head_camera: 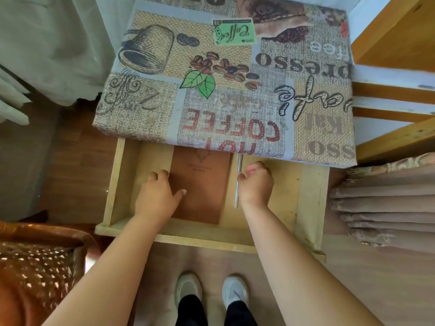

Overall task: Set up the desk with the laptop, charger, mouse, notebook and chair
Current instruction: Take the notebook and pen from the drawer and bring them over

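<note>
- Head view: the left hand point(158, 193) lies on the left edge of the brown notebook point(202, 184), fingers curled at that edge, thumb flat on the cover; whether it grips is unclear.
- The notebook lies flat in the open wooden drawer point(308, 198) below the desk point(226, 74).
- The right hand point(256, 184) is curled closed just right of a thin pen point(238, 182); whether it holds it is unclear.

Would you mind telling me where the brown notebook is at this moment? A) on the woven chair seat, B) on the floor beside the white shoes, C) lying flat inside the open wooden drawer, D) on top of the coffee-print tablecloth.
C: the brown notebook lies flat on the bottom of the pulled-out wooden drawer, with the left hand resting on its left edge and the right hand closed beside a slim metal pen.
</note>
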